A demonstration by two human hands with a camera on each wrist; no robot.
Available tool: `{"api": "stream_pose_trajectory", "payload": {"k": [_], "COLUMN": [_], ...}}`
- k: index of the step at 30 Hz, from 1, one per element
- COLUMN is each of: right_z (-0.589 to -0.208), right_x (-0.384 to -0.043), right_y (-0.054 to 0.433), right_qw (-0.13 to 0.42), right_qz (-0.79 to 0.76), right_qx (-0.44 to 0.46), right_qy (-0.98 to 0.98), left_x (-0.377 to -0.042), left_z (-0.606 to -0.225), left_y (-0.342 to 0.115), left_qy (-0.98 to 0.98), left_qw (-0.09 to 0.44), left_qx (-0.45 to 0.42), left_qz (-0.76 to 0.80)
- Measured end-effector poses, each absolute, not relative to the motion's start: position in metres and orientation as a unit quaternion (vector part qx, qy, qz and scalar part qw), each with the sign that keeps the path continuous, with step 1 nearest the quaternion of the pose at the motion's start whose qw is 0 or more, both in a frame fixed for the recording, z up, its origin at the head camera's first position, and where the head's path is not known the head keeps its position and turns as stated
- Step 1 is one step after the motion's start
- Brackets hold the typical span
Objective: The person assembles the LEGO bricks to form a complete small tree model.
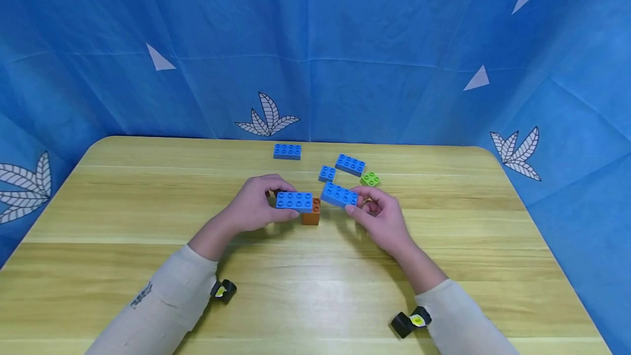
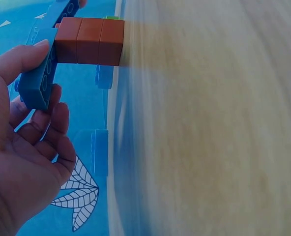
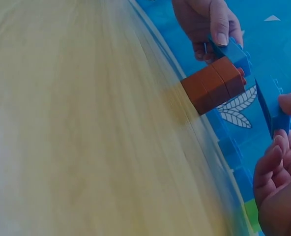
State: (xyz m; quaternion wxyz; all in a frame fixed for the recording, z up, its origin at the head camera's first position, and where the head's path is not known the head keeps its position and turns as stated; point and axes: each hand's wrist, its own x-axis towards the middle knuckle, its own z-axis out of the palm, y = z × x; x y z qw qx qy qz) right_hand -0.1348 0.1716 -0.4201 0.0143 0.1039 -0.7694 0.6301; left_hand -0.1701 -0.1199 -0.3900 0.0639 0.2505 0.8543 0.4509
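A stack of brown building bricks (image 1: 311, 218) stands upright on the table, several layers showing in the wrist views (image 2: 89, 42). My left hand (image 1: 256, 204) pinches a long blue brick (image 1: 294, 202) between thumb and fingers. That brick lies over the left part of the stack's top and juts out leftward; studs of the stack show beside it. To the right of the stack, my right hand (image 1: 384, 221) pinches a second long blue brick (image 1: 339, 195) by its right end. This one is tilted, held above the table. A small gap separates it from the stack in the right wrist view.
Behind the hands lie a small blue brick (image 1: 327, 173), a long blue brick (image 1: 350, 164) and a green brick (image 1: 370, 179). Farther back is another long blue brick (image 1: 287, 152). A blue patterned cloth (image 1: 374, 97) hangs behind the wooden table (image 1: 148, 190).
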Motion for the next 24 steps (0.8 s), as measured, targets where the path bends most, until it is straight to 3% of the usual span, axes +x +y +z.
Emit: {"api": "stream_pose_trajectory", "payload": {"k": [10,24], "right_z": [-0.42,-0.42], "right_x": [-0.137,-0.141], "right_y": [0.171,0.171], "right_qw": [-0.007,-0.01], "right_qz": [0.624,0.626], "right_qx": [0.183,0.207], "right_qy": [-0.76,-0.752], "left_x": [-0.17,-0.17], "left_z": [-0.391,-0.393], "left_y": [-0.12,-0.102], "left_qy": [0.854,0.824], "left_qw": [0.06,0.069], "left_qx": [0.252,0.275], "left_qz": [0.452,0.491]}}
